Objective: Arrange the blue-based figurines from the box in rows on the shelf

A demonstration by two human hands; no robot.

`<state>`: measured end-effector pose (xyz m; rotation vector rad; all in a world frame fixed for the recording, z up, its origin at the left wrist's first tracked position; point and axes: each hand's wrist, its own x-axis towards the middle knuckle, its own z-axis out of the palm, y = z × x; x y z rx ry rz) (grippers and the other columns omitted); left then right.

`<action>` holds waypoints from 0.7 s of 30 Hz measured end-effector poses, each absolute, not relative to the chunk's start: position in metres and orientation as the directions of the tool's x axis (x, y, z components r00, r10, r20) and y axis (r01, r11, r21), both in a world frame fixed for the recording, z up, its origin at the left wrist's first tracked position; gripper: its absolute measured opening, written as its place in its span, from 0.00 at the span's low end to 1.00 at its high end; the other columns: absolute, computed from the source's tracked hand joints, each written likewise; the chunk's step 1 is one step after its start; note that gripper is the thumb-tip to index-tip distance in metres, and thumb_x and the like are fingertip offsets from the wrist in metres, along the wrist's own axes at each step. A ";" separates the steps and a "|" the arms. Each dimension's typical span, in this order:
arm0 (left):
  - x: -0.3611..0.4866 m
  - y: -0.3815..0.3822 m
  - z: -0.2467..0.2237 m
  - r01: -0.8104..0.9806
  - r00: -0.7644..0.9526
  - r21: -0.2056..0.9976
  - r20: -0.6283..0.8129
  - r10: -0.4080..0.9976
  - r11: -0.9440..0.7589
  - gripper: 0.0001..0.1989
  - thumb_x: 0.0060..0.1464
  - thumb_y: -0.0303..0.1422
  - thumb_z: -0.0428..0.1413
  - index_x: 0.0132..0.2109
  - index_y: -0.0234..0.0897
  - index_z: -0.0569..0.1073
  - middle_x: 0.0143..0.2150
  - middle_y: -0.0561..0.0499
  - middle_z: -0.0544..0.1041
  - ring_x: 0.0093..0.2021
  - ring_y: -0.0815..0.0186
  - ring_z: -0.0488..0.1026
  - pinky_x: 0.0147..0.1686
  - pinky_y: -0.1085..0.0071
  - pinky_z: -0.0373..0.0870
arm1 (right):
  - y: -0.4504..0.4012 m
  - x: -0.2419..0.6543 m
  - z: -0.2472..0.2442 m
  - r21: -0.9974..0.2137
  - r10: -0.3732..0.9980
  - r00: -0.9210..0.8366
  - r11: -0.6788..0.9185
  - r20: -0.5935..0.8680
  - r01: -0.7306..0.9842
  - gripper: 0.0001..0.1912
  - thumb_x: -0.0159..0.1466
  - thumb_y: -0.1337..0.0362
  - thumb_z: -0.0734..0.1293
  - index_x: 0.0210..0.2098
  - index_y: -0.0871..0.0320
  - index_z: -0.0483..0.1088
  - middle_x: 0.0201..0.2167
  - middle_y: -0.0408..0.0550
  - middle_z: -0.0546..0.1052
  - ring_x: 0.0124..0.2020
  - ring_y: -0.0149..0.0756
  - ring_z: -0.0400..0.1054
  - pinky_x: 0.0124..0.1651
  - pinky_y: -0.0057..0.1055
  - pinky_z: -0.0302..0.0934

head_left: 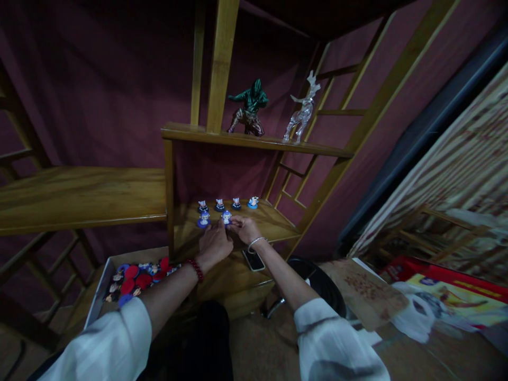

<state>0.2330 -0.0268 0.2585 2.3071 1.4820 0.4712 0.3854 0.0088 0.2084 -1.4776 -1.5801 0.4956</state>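
Note:
A small blue-and-white figurine on a round base stands on the lower shelf. My left hand has its fingertips at the front left of that base. From the right, my right hand pinches the same figurine's edge, its fingers bent together. Just left is a matching blue figurine. Behind these two, a row holds dark-based small figurines, among them one figurine in the middle, and a figurine on a light blue base at the right end.
An open box of red, blue and other figurines sits at lower left. A phone lies below my right wrist. Overhead, a shelf board carries a green crouching statue and a clear deer. A black stool stands right.

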 end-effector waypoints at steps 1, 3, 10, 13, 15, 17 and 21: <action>0.233 -0.027 0.260 0.803 0.390 0.457 0.082 0.917 -0.383 0.23 0.48 0.34 0.45 0.53 0.35 0.59 0.48 0.43 0.71 0.50 0.55 0.64 0.43 0.63 0.63 | 0.010 0.386 0.208 -0.786 0.940 0.105 0.206 0.325 0.583 0.11 0.49 0.68 0.68 0.34 0.57 0.72 0.31 0.43 0.76 0.34 0.33 0.70 0.41 0.29 0.65; 0.234 -0.027 0.261 0.815 0.386 0.435 0.084 0.919 -0.383 0.21 0.49 0.33 0.45 0.52 0.36 0.60 0.46 0.43 0.72 0.48 0.56 0.67 0.41 0.63 0.65 | 0.012 0.387 0.207 -0.786 0.940 0.104 0.208 0.325 0.582 0.11 0.49 0.68 0.68 0.34 0.57 0.72 0.32 0.43 0.76 0.34 0.32 0.70 0.41 0.29 0.65; 0.236 -0.026 0.257 0.820 0.389 0.383 0.172 0.905 -0.425 0.16 0.49 0.31 0.44 0.45 0.39 0.66 0.44 0.46 0.73 0.44 0.58 0.70 0.38 0.64 0.67 | 0.016 0.387 0.208 -0.752 0.931 0.078 0.235 0.355 0.616 0.08 0.49 0.69 0.67 0.31 0.57 0.72 0.29 0.42 0.76 0.30 0.30 0.69 0.37 0.27 0.63; 0.236 -0.025 0.254 0.815 0.399 0.365 0.208 0.893 -0.449 0.15 0.49 0.32 0.44 0.44 0.40 0.68 0.44 0.47 0.73 0.43 0.58 0.70 0.37 0.64 0.67 | 0.018 0.387 0.208 -0.722 0.925 0.089 0.226 0.370 0.654 0.08 0.49 0.68 0.67 0.31 0.57 0.72 0.25 0.41 0.74 0.27 0.29 0.67 0.33 0.25 0.62; 0.237 -0.025 0.252 0.818 0.400 0.353 0.218 0.890 -0.454 0.15 0.49 0.32 0.44 0.44 0.40 0.68 0.44 0.47 0.73 0.42 0.58 0.70 0.37 0.63 0.68 | 0.018 0.388 0.208 -0.693 0.917 0.099 0.217 0.385 0.688 0.08 0.49 0.67 0.68 0.31 0.58 0.72 0.22 0.40 0.72 0.24 0.27 0.65 0.29 0.23 0.60; 0.237 -0.024 0.251 0.820 0.404 0.338 0.229 0.886 -0.461 0.15 0.49 0.32 0.44 0.44 0.40 0.68 0.44 0.47 0.73 0.42 0.58 0.70 0.37 0.63 0.68 | 0.019 0.388 0.208 -0.664 0.915 0.091 0.215 0.394 0.716 0.08 0.49 0.67 0.67 0.31 0.59 0.72 0.19 0.38 0.69 0.20 0.26 0.61 0.26 0.22 0.58; 0.238 -0.024 0.248 0.821 0.409 0.316 0.256 0.876 -0.475 0.16 0.49 0.31 0.45 0.45 0.40 0.67 0.44 0.47 0.72 0.43 0.59 0.70 0.37 0.64 0.67 | 0.022 0.388 0.208 -0.627 0.908 0.079 0.220 0.412 0.747 0.09 0.49 0.67 0.68 0.32 0.59 0.72 0.19 0.39 0.69 0.20 0.25 0.61 0.27 0.23 0.58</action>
